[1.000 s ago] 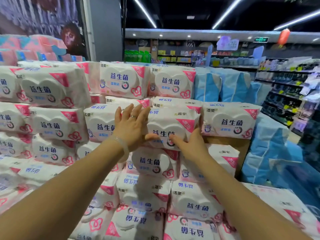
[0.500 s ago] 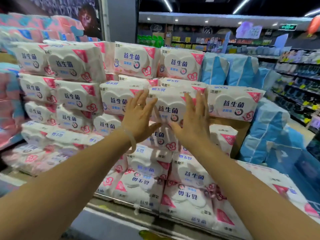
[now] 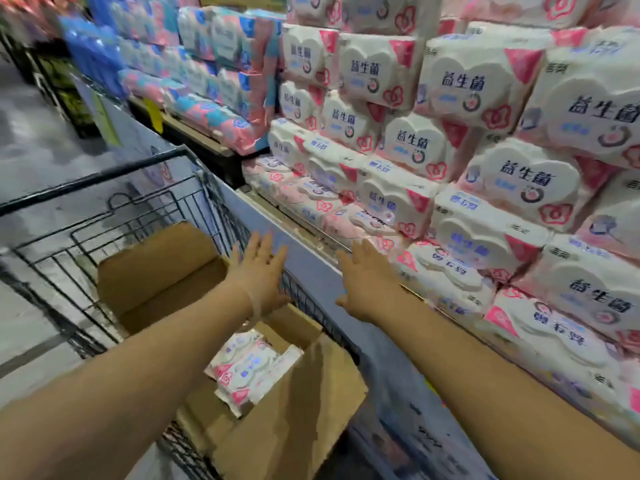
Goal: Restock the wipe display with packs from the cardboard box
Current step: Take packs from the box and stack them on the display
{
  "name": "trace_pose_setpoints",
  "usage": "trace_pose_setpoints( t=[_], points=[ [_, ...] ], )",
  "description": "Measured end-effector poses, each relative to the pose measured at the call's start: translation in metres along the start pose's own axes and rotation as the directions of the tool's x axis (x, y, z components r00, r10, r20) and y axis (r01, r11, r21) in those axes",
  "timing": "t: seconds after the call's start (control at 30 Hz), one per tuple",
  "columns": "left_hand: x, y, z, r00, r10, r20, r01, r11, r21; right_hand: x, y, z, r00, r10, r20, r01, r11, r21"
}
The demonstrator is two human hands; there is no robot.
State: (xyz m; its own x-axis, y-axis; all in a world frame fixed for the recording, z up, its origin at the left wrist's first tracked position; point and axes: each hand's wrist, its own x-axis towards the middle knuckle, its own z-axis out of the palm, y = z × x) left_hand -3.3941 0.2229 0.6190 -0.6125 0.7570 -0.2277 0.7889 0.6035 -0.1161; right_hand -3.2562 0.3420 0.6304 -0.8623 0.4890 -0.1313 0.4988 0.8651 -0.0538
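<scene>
An open cardboard box [image 3: 162,271] stands in a black wire trolley at lower left, with white-and-pink wipe packs [image 3: 249,368] lying inside it. The wipe display [image 3: 467,157] of stacked white-and-pink packs fills the right side. My left hand [image 3: 259,271] hovers above the box with fingers straight and holds nothing. My right hand [image 3: 367,282] is spread flat over the gap between the trolley and the display's lower edge, also holding nothing. Both forearms reach in from the bottom.
The wire trolley [image 3: 104,209] stands against the blue base [image 3: 346,282] of the display. Pink-and-blue packs [image 3: 221,71] are stacked further along at upper left. Grey shop floor [image 3: 38,143] lies to the left of the trolley.
Both hands have left the packs they pressed on the display and dropped down. My view has swung down and left, bringing the trolley and box into sight.
</scene>
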Motion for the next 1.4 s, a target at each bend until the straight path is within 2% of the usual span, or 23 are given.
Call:
trace_pose_setpoints(
  t=[0.17, 0.33, 0.43, 0.57, 0.73, 0.83, 0.93, 1.0, 1.13, 1.3, 1.4],
  points=[
    [-0.026, -0.072, 0.059, 0.98, -0.169, 0.109, 0.176, 0.983, -0.059, 0.037, -0.064, 0.05, 0.978, -0.142, 0.155, 0.136, 0.99, 0.045],
    [-0.024, -0.126, 0.125, 0.934, -0.232, 0.271, 0.273, 0.954, -0.125, 0.076, -0.117, 0.107, 0.956, -0.164, 0.244, 0.158, 0.986, 0.044],
    [-0.003, -0.152, 0.169, 0.921, -0.204, 0.332, 0.268, 0.95, -0.161, 0.101, -0.139, 0.149, 0.942, -0.106, 0.319, 0.088, 0.994, 0.071],
    [0.034, -0.166, 0.221, 0.892, -0.092, 0.443, 0.217, 0.946, -0.241, 0.127, -0.148, 0.204, 0.866, 0.038, 0.499, -0.122, 0.983, 0.138],
    [0.071, -0.141, 0.277, 0.843, 0.033, 0.536, 0.179, 0.924, -0.339, 0.151, -0.13, 0.267, 0.752, 0.222, 0.62, -0.361, 0.926, 0.106],
    [0.079, -0.109, 0.309, 0.765, 0.141, 0.629, 0.194, 0.88, -0.434, 0.159, -0.111, 0.297, 0.707, 0.317, 0.632, -0.463, 0.883, 0.076],
    [0.08, -0.076, 0.333, 0.689, 0.179, 0.703, 0.297, 0.815, -0.498, 0.174, -0.102, 0.307, 0.635, 0.377, 0.674, -0.592, 0.798, 0.111],
    [0.084, -0.058, 0.344, 0.704, 0.159, 0.692, 0.321, 0.798, -0.51, 0.185, -0.098, 0.315, 0.597, 0.381, 0.706, -0.64, 0.756, 0.133],
    [0.091, -0.031, 0.356, 0.746, 0.147, 0.65, 0.269, 0.826, -0.495, 0.195, -0.097, 0.324, 0.513, 0.358, 0.78, -0.708, 0.69, 0.149],
    [0.097, -0.013, 0.363, 0.741, 0.098, 0.664, 0.333, 0.805, -0.491, 0.202, -0.097, 0.323, 0.524, 0.315, 0.792, -0.685, 0.707, 0.172],
    [0.103, -0.011, 0.363, 0.777, 0.086, 0.623, 0.318, 0.801, -0.507, 0.204, -0.095, 0.323, 0.517, 0.332, 0.789, -0.716, 0.673, 0.186]
  ],
)
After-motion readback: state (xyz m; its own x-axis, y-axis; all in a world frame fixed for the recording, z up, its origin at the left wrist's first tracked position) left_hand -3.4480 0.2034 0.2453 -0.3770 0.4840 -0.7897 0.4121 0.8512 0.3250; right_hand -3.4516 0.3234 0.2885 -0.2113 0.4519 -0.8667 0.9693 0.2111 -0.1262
